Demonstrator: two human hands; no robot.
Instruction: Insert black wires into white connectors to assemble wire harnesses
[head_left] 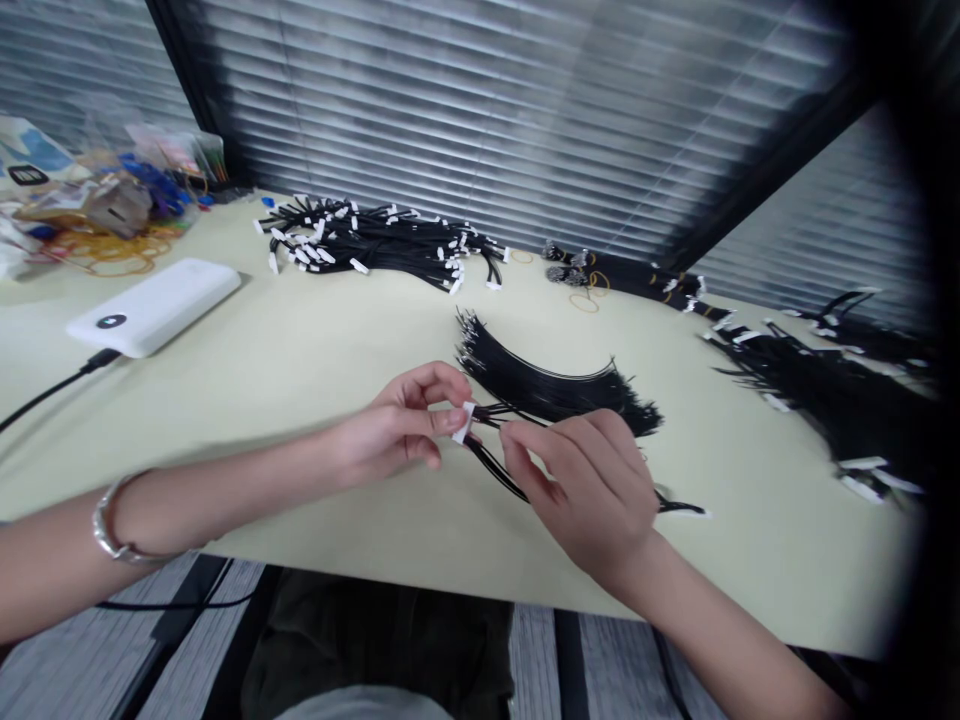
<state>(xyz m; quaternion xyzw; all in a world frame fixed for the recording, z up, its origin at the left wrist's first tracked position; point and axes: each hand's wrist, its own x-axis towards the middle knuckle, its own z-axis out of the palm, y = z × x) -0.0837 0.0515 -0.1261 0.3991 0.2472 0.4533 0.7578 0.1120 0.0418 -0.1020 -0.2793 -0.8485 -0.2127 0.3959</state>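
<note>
Between thumb and fingers, my left hand [409, 418] pinches a white connector [463, 422] with black wires running out of it to the right. My right hand [589, 480] is closed just right of the connector, its thumb and forefinger pressed together at one of the thin black wires [491, 412]. Those fingertips are partly hidden, so the exact grip is hard to see. The connector's other wires pass beneath the right hand and come out at a white end [694, 510]. Just behind both hands lies a curved bundle of loose black wires [547, 375] with bare metal tips at its left end.
At the back, black cables with white connectors [375, 245] lie heaped. Banded bundles [630, 278] and another cable pile [832, 400] are to the right. A white power bank [154, 305] with a cable lies left, near bags and rubber bands [124, 245]. Blinds [487, 120] border the table.
</note>
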